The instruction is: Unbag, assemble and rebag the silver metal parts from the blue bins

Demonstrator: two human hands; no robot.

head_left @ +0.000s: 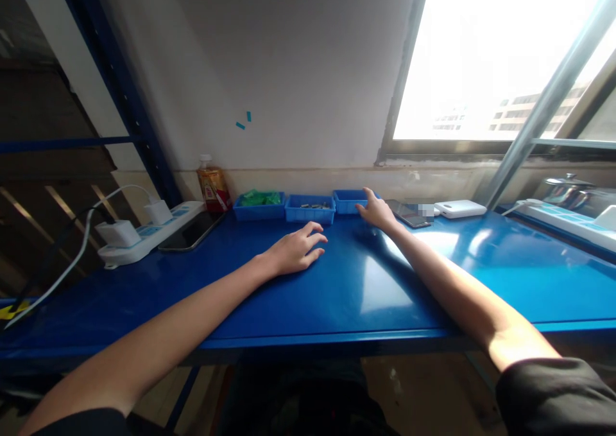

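My left hand (299, 250) rests low over the blue table (308, 307), its fingers apart and slightly curled, holding nothing. Just beyond it stands a blue bin (310, 216) with several small metallic pieces (315, 206) inside. My right hand (376, 210) reaches to the right-hand blue bin (344, 203), thumb and fingers spread at its right front corner; whether it touches the bin I cannot tell. What lies in that bin is mostly hidden by its front wall. The left blue bin (260, 212) holds green plastic-looking material (261, 198).
At left are a white power strip (144, 234) with plugged chargers, a dark phone (191, 232) and a drink bottle (213, 185). Right of my right hand lie another phone (411, 214) and a white flat device (461, 209). A second power strip (568, 221) sits far right.
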